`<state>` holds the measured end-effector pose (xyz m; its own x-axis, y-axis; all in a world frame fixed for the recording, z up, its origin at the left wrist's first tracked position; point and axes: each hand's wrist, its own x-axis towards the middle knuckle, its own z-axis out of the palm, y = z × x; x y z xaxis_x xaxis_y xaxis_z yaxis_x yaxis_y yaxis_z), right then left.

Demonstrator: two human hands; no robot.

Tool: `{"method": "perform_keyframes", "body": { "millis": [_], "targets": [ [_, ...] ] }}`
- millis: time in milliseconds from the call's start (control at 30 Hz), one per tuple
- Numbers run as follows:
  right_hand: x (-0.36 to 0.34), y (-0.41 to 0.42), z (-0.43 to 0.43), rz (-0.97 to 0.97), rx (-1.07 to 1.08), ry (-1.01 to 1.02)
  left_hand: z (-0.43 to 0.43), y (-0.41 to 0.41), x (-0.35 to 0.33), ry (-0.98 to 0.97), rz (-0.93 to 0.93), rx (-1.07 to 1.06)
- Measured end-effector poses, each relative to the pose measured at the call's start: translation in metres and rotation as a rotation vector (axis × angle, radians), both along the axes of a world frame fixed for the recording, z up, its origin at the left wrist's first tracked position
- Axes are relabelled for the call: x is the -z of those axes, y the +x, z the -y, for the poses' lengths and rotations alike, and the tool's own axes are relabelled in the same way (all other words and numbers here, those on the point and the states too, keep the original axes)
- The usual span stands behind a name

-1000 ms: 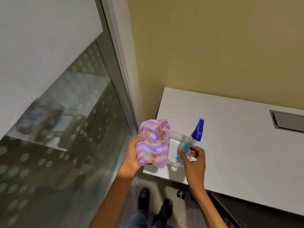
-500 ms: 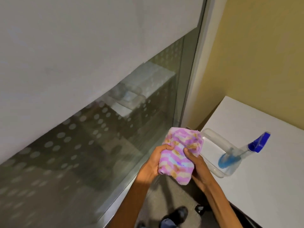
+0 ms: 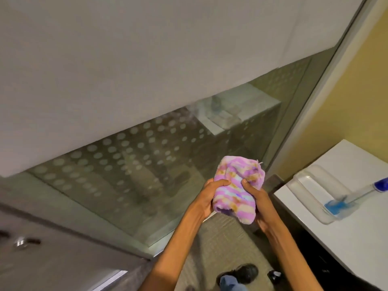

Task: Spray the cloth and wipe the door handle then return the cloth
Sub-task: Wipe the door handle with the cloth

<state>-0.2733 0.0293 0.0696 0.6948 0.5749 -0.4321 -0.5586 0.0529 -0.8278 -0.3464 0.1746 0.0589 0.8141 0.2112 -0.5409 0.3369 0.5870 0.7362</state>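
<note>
A pink, white and orange striped cloth point(image 3: 237, 190) is bunched up between both hands in front of the glass wall. My left hand point(image 3: 206, 196) grips its left side with the thumb on top. On its right side my right hand point(image 3: 257, 198) holds it the same way. The spray bottle point(image 3: 354, 198), with blue liquid and a blue head, lies in a clear plastic tray point(image 3: 308, 185) on the white table point(image 3: 357, 238) at the right. A metal door handle point(image 3: 23, 241) shows blurred at the lower left on a grey door.
A glass partition point(image 3: 147, 164) with a frosted upper band and dotted pattern fills the middle. A yellow wall point(image 3: 346, 101) stands at the right. My shoes point(image 3: 241, 274) are on the carpet below.
My right hand let go of the spray bottle, left in the tray, and joined the left hand on the cloth. The view has swung left, bringing the door and its handle in.
</note>
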Motion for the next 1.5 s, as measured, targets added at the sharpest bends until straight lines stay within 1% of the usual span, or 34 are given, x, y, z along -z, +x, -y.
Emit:
{"method": "perform_keyframes", "body": {
  "millis": [67, 167, 400, 533, 667, 833, 933, 1100, 1200, 1267, 1333, 1500],
  "targets": [
    [-0.006, -0.023, -0.014, 0.045, -0.024, 0.009, -0.008, -0.026, -0.006, 0.059, 0.022, -0.074],
    [-0.010, -0.055, -0.030, 0.069, -0.102, 0.006, -0.019, -0.072, -0.008, 0.074, 0.049, -0.153],
    [-0.026, -0.130, -0.055, 0.024, -0.361, 0.106, -0.033, -0.167, -0.026, 0.098, 0.073, -0.380],
    [-0.036, -0.177, -0.065, 0.019, -0.462, 0.149, -0.031, -0.221, -0.038, 0.135, 0.074, -0.531],
    [-0.052, -0.236, -0.060, -0.037, -0.506, 0.206, -0.021, -0.283, -0.049, 0.159, 0.085, -0.608],
    [-0.069, -0.303, -0.052, -0.169, -0.557, 0.364, -0.010, -0.356, -0.058, 0.141, 0.125, -0.662],
    [-0.084, -0.338, -0.058, -0.178, -0.569, 0.385, -0.016, -0.390, -0.065, 0.131, 0.155, -0.714],
    [-0.099, -0.380, -0.076, -0.106, -0.577, 0.381, -0.033, -0.429, -0.083, 0.106, 0.279, -0.678],
    [-0.104, -0.406, -0.093, -0.151, -0.503, 0.430, -0.050, -0.449, -0.094, 0.126, 0.363, -0.597],
    [-0.107, -0.429, -0.108, -0.180, -0.424, 0.476, -0.065, -0.463, -0.102, 0.199, 0.372, -0.535],
    [-0.108, -0.453, -0.124, -0.215, -0.340, 0.522, -0.081, -0.477, -0.110, 0.309, 0.333, -0.508],
    [-0.115, -0.498, -0.163, -0.213, -0.297, 0.574, -0.120, -0.514, -0.127, 0.588, 0.262, -0.504]
  ]
}}
